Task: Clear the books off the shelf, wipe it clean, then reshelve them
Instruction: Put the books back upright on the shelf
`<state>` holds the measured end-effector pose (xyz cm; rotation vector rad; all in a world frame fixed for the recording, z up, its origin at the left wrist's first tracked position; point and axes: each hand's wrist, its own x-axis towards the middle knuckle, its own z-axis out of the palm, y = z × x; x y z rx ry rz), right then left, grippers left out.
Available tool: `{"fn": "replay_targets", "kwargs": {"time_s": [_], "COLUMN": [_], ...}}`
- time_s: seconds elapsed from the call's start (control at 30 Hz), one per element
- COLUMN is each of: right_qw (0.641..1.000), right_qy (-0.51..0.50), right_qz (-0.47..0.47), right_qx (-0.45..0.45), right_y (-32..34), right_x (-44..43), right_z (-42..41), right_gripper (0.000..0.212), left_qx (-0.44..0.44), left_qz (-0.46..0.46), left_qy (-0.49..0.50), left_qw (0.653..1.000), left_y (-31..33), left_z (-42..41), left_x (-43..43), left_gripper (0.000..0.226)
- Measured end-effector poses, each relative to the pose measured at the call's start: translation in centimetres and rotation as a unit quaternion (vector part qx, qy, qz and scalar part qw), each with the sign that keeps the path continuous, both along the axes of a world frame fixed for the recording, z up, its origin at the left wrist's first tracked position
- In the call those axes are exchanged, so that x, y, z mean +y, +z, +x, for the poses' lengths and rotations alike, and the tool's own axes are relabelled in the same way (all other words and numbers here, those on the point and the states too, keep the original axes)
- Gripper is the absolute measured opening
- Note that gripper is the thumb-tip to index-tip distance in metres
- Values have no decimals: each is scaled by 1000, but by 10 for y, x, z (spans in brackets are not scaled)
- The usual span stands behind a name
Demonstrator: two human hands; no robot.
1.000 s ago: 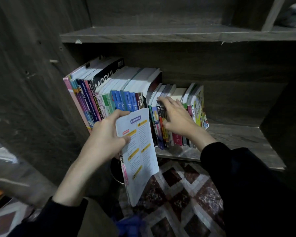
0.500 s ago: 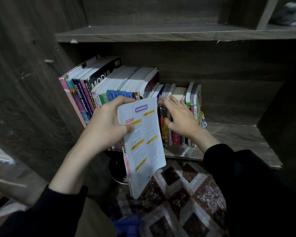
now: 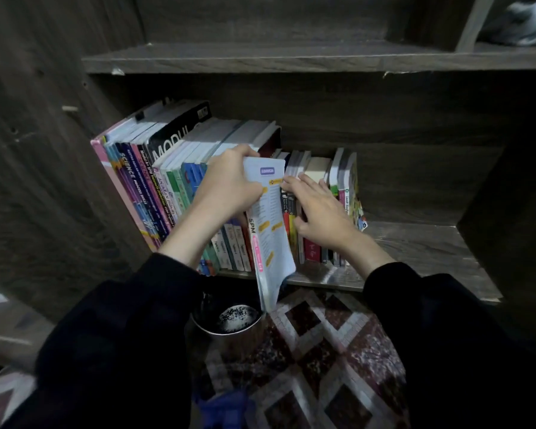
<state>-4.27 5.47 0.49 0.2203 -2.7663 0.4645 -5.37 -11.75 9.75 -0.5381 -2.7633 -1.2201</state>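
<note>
Gripping a thin glossy paperback (image 3: 270,230), the left hand (image 3: 226,187) holds it tilted; the right hand (image 3: 319,212) lies flat on book spines (image 3: 311,252).

We see the left hand (image 3: 229,184) holding a white book (image 3: 271,230) by its top, between two rows of books on the shelf (image 3: 415,246). The right hand (image 3: 319,212) presses flat on the small books (image 3: 313,255).

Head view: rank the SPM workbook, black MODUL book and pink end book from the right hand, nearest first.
1. SPM workbook, just left of the right hand.
2. Black MODUL book, farther left.
3. Pink book, row's far-left end.
</note>
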Motion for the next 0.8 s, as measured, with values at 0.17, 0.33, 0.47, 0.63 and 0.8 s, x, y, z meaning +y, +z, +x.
{"fn": "replay_targets", "kwargs": {"time_s": [0.17, 0.33, 0.47, 0.63, 0.8], "right_qw": [1000, 1000, 1000, 1000, 1000], "right_qy": [1, 0, 4, -5, -5], "right_qz": [5, 7, 12, 15, 14], "right_qx": [-2, -2, -10, -1, 2], "right_y": [1, -1, 1, -2, -4], "right_x": [-1, -2, -2, -5, -6], "right_z": [1, 3, 2, 0, -2], "right_gripper": [67, 69, 69, 70, 72], "left_qx": [82, 95, 84, 62, -87], "left_qz": [9, 7, -3, 102, 172], "left_qy": [4, 9, 22, 37, 27], "left_qw": [997, 995, 996, 992, 981], "left_y": [-24, -75, -99, -129, -182], "left_z": [-14, -2, -2, 28, 82], "left_x": [28, 37, 31, 27, 49], "left_gripper": [46, 54, 59, 79, 84]}}
